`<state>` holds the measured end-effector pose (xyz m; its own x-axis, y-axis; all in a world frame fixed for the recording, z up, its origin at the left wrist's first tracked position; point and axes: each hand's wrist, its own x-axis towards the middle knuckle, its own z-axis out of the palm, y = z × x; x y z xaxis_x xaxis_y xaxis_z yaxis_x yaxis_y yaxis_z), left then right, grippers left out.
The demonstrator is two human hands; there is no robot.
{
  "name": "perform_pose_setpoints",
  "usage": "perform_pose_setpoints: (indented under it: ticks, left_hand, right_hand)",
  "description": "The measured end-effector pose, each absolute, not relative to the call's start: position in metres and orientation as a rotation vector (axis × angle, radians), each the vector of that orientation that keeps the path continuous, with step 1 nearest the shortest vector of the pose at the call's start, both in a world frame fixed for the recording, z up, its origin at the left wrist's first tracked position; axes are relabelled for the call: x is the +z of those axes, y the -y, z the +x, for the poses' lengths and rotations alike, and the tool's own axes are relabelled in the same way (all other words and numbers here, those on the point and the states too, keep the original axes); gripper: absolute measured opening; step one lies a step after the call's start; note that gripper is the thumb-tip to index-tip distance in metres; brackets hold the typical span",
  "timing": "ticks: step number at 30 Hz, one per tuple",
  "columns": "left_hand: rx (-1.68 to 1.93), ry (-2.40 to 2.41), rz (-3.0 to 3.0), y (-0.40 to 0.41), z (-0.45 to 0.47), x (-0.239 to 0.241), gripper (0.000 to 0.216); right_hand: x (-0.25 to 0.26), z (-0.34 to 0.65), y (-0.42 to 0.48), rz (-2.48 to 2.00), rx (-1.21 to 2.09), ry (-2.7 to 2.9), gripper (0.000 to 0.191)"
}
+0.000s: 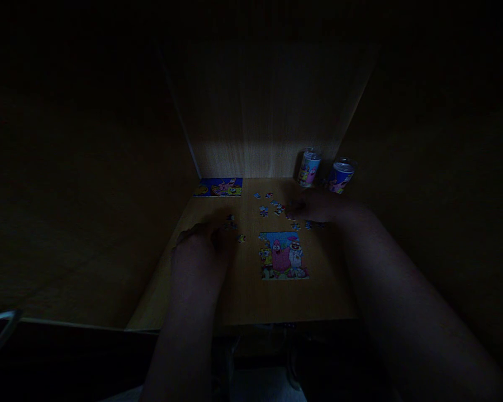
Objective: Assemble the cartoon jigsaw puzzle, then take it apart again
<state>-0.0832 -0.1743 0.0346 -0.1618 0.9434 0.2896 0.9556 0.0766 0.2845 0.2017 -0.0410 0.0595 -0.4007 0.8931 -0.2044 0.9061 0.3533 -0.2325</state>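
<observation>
- The joined puzzle (281, 259) lies flat on the counter (251, 301), just below and right of the centre of the frame. Its pieces form one block showing a yellow, a pink and a white cartoon figure side by side.
- That block looks like the part already done. Its left side seems uneven, so I judge it incomplete, though the dimness makes its edges hard to read.
- What is left seems to be the loose pieces (264, 211), scattered singly and in small clusters above the block, near the middle of the frame. More lie to its upper right, and a few to its upper left, including a yellowish piece (241, 238). They are too dark to count.
- The left hand (198, 254), left of centre, is loosely curled beside that last group. Its fingertips are hidden, so I cannot tell whether it has hold of anything.
- The right hand (314, 205), right of centre, reaches over the loose pieces with its fingers bent downward. Shadow hides their tips; whether a piece is pinched there cannot be told.
- A flat picture (221, 187) lies left of centre at the counter's far edge; two printed jars, the left jar (309, 169) and the right jar (341, 176), stand right of centre.
</observation>
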Motion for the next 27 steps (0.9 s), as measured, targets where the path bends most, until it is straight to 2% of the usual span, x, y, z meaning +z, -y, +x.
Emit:
perform_pose_setpoints:
  ticks: [4, 8, 15, 21, 27]
  left_hand:
    - [-0.651, 2.287, -2.013, 0.174, -0.083, 0.034, 0.035]
    - [-0.69, 2.275, -2.032, 0.174, -0.083, 0.033, 0.032]
    - [-0.68, 2.281, -2.056, 0.174, -0.083, 0.034, 0.032]
    - [-0.734, 2.257, -2.048, 0.175, -0.081, 0.035, 0.029]
    - [-0.615, 2.318, -2.022, 0.173, -0.082, 0.034, 0.034]
  right_hand:
    - [0.059, 0.201, 0.042, 1.724, -0.456, -2.563, 0.039]
    - [0.056, 0.198, 0.042, 1.744, -0.493, -2.692, 0.02]
    - [0.042, 0.189, 0.036, 1.593, -0.669, -2.842, 0.012]
    - [0.046, 0.186, 0.039, 1.509, -0.746, -2.864, 0.019]
    - [0.045, 0.183, 0.04, 1.555, -0.695, -2.953, 0.026]
